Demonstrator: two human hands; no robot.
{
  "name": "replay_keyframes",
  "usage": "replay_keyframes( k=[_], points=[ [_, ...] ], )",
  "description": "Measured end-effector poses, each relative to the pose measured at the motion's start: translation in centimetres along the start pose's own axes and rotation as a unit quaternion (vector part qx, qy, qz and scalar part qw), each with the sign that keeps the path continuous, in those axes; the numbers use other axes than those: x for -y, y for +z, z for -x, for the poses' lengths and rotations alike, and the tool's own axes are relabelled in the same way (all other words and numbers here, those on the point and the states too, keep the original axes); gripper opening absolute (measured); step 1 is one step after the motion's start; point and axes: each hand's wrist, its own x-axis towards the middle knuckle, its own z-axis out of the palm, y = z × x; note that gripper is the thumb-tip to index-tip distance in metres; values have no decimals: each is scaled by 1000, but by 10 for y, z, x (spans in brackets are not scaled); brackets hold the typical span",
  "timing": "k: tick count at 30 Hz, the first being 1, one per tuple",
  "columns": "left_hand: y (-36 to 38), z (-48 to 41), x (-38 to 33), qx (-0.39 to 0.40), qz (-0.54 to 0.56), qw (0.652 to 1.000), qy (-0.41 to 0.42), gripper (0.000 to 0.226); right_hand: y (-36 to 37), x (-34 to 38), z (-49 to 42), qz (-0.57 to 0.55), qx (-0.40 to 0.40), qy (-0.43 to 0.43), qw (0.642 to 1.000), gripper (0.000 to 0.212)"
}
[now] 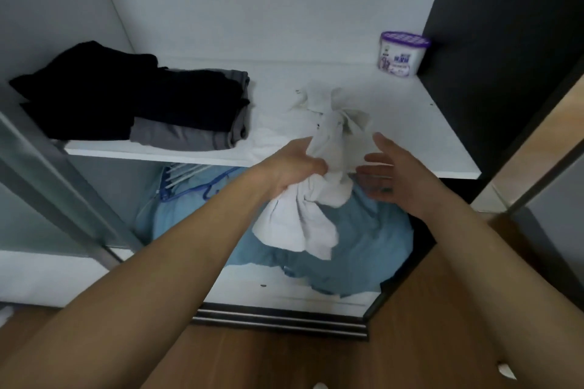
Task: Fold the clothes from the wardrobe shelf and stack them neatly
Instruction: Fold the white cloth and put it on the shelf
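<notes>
Nearest, the left hand (294,167) grips a white garment (303,224) by its bunched middle, fingers curled into the cloth. The right hand (388,174) is just beside it, palm open, fingers relaxed, holding nothing. The garment is crumpled and twisted; its lower end hangs over the shelf (395,123) edge above blue clothes (369,240), its upper end lies on the shelf. Further back sit folded black and grey clothes (142,104) at the left and a purple-lidded tub (403,54) in the right corner

Crumpled white garment (300,224) droops off the shelf (410,110) near folded dark stack (126,98)
</notes>
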Motion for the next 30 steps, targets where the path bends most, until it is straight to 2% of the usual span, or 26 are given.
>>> replay_keyframes(
  k=[2, 4, 7, 9, 11, 14, 16, 19, 21, 25, 28, 30],
  points=[
    [1, 40, 13, 71, -108, 991, 31, 36, 22, -6, 11, -77, 12, 28, 997, 62],
    [5, 80, 29, 159, -208, 964, 53, 36, 48, -13, 27, -170, 10, 10, 985, 43],
    [2, 140, 53, 252, -251, 933, 53, 49, 87, -26, 54, -185, -45, -17, 982, 16],
    [-14, 171, 70, 271, -246, 930, 37, 59, 106, -39, 78, -172, -63, -11, 983, 18],
    [-37, 195, 84, 231, -212, 950, 5, 66, 123, -48, 104, -149, -66, -11, 987, 23],
    [-67, 219, 102, 69, -78, 994, -36, 72, 146, -55, 146, -91, -57, -12, 994, 15],
    [-80, 229, 114, 0, 12, 998, -62, 87, 159, -58, 169, -60, -60, -17, 996, 17],
    [-85, 247, 133, -9, 143, 983, -112, 114, 176, -62, 193, -22, -63, -48, 997, 17],
    [-82, 258, 149, -4, 225, 966, -125, 107, 187, -65, 204, -5, -72, -71, 995, 18],
    [-72, 273, 162, 18, 393, 916, -72, 67, 201, -70, 213, 28, -66, -86, 994, 21],
    [-75, 273, 142, -48, 453, 888, -64, 55, 194, -74, 217, 53, -46, -93, 993, 19],
    [-76, 269, 121, -108, 455, 883, -42, 53, 181, -80, 219, 89, -35, -110, 989, 20]
  ],
)
